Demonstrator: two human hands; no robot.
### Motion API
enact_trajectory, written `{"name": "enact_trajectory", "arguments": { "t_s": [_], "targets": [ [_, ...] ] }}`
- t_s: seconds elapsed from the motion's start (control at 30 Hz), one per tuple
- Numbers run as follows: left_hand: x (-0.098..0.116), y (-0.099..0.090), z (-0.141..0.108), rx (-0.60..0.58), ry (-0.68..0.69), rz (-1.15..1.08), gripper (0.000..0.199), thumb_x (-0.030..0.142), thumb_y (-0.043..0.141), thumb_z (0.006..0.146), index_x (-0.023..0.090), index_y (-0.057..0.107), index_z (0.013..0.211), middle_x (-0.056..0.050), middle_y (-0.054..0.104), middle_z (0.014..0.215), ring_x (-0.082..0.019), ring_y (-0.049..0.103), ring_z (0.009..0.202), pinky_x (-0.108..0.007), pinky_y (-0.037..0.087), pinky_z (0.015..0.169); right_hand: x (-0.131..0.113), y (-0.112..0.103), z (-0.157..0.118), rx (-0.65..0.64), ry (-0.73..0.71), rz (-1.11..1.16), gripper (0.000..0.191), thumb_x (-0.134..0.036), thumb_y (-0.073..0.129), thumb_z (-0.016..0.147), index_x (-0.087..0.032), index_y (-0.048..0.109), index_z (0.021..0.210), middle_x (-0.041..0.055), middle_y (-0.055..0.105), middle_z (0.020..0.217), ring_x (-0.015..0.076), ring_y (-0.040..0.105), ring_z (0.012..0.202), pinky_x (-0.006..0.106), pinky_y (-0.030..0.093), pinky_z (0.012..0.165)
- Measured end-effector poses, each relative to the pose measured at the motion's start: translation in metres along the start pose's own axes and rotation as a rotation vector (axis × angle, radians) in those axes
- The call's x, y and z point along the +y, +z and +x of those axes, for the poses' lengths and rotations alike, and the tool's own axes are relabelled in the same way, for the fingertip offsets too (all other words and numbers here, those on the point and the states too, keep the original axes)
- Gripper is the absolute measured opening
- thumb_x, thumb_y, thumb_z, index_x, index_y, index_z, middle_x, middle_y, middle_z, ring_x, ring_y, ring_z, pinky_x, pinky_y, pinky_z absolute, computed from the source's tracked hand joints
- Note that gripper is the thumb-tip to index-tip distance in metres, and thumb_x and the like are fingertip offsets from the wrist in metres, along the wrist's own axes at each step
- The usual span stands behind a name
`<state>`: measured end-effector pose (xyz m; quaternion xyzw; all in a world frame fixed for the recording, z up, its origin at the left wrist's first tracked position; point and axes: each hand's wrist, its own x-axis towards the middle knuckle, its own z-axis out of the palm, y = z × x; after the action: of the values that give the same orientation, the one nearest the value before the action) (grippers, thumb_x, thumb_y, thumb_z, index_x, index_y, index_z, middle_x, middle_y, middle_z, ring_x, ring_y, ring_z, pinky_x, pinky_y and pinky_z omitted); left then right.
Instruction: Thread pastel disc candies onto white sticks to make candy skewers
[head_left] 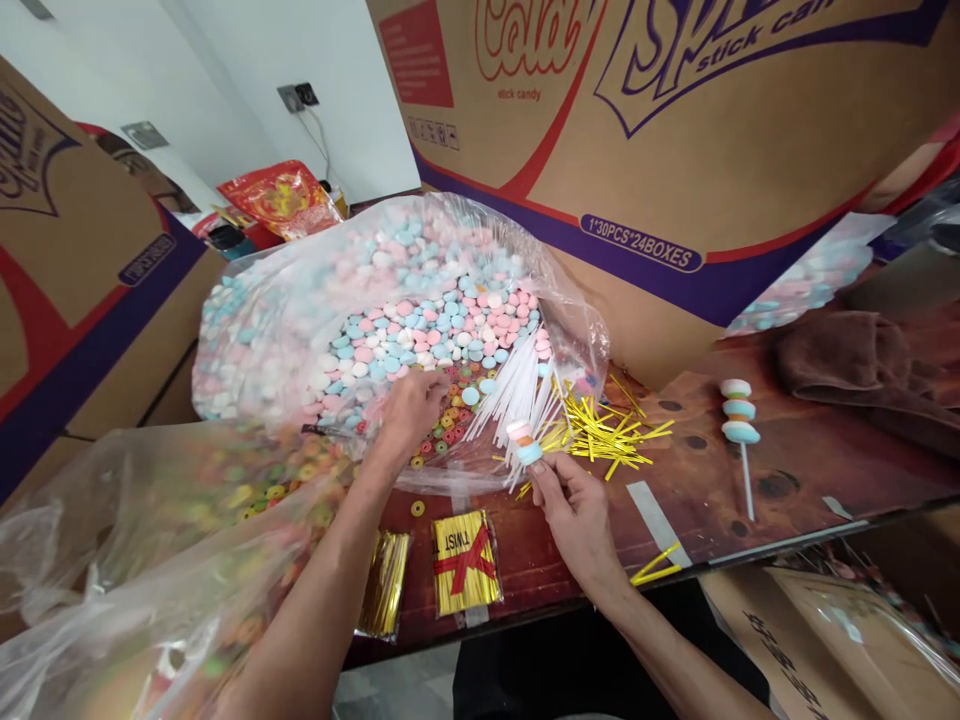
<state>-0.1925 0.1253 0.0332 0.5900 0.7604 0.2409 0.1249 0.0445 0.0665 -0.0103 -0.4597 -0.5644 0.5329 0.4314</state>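
Note:
My right hand (574, 505) is closed on a candy stick (523, 442), threaded with pink-white, orange and blue pieces. At the ring candies (451, 418), my left hand (415, 408) has its fingers bent together; what they hold, if anything, is hidden. Behind it, pink, white and blue candies (427, 325) fill a large clear bag (300, 270). White sticks (517, 395) lie between the hands, beside gold twist ties (611, 435). On the right of the table rests another candy stick (741, 412) with stacked pieces.
Large cardboard boxes (660, 160) stand behind and at the left. A bag of ring candies (277, 480) covers the left front. Twist tie packs (465, 562) lie near the front edge (540, 608). A brown cloth (847, 360) is at the right.

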Motion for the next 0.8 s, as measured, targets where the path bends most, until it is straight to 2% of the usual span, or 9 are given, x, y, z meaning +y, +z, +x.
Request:
{"name": "enact_trajectory", "arguments": {
  "t_s": [0.13, 0.23, 0.37, 0.47, 0.57, 0.67, 0.8],
  "targets": [
    [0.003, 0.008, -0.01, -0.082, 0.05, 0.229, 0.024, 0.022, 0.056, 0.087, 0.022, 0.078, 0.096, -0.008, 0.07, 0.096, -0.022, 0.065, 0.089, -0.029, 0.047, 0.08, -0.001, 0.0, 0.0, -0.001, -0.026, -0.045, 0.033, -0.035, 0.052, 0.096, -0.022, 0.047, 0.066, -0.0043, 0.046, 0.059, 0.0125, 0.043, 0.057, 0.026, 0.033, 0.056],
    [0.01, 0.018, -0.014, -0.053, 0.038, 0.32, 0.023, 0.024, 0.057, 0.088, 0.024, 0.077, 0.099, -0.009, 0.067, 0.097, -0.023, 0.064, 0.088, -0.03, 0.046, 0.075, -0.001, 0.0, 0.001, -0.003, -0.041, -0.067, 0.033, -0.035, 0.051, 0.096, -0.022, 0.047, 0.066, -0.0043, 0.046, 0.059, 0.0126, 0.044, 0.056, 0.026, 0.034, 0.056],
    [0.014, 0.026, -0.013, 0.035, 0.038, 0.316, 0.019, 0.019, 0.057, 0.086, 0.02, 0.075, 0.083, -0.012, 0.066, 0.092, -0.025, 0.062, 0.081, -0.032, 0.043, 0.068, 0.001, 0.0, 0.0, -0.01, -0.06, -0.088, 0.033, -0.035, 0.05, 0.097, -0.022, 0.048, 0.067, -0.0044, 0.046, 0.059, 0.0127, 0.044, 0.056, 0.026, 0.035, 0.056],
    [0.009, 0.023, -0.013, 0.098, 0.016, 0.073, 0.012, 0.016, 0.062, 0.081, 0.02, 0.071, 0.073, -0.008, 0.066, 0.081, -0.022, 0.059, 0.074, -0.031, 0.041, 0.067, 0.004, 0.0, -0.001, -0.018, -0.074, -0.117, 0.031, -0.034, 0.05, 0.096, -0.022, 0.049, 0.068, -0.0042, 0.047, 0.059, 0.0127, 0.044, 0.055, 0.026, 0.034, 0.055],
    [0.004, 0.012, -0.021, 0.074, -0.052, -0.37, 0.007, 0.024, 0.069, 0.078, 0.019, 0.069, 0.074, -0.002, 0.065, 0.072, -0.016, 0.055, 0.066, -0.028, 0.041, 0.064, 0.003, 0.0, -0.001, -0.039, -0.101, -0.123, 0.031, -0.033, 0.049, 0.096, -0.022, 0.049, 0.067, -0.0041, 0.046, 0.06, 0.0128, 0.043, 0.056, 0.026, 0.033, 0.055],
    [0.006, 0.001, -0.037, -0.029, -0.096, -0.799, 0.024, 0.04, 0.076, 0.075, 0.018, 0.069, 0.08, 0.0, 0.066, 0.069, -0.013, 0.055, 0.062, -0.025, 0.043, 0.061, -0.002, 0.001, 0.0, -0.085, -0.114, -0.097, 0.033, -0.033, 0.05, 0.097, -0.022, 0.048, 0.065, -0.0038, 0.046, 0.06, 0.0128, 0.044, 0.057, 0.025, 0.034, 0.056],
    [0.015, -0.002, -0.059, -0.108, -0.171, -1.077, 0.034, 0.044, 0.084, 0.07, 0.017, 0.071, 0.086, -0.002, 0.071, 0.074, -0.012, 0.061, 0.063, -0.025, 0.049, 0.064, -0.007, 0.004, 0.003, -0.136, -0.128, -0.131, 0.032, -0.035, 0.051, 0.097, -0.021, 0.052, 0.068, -0.0036, 0.048, 0.059, 0.0127, 0.046, 0.056, 0.025, 0.034, 0.056]
  ]
}}
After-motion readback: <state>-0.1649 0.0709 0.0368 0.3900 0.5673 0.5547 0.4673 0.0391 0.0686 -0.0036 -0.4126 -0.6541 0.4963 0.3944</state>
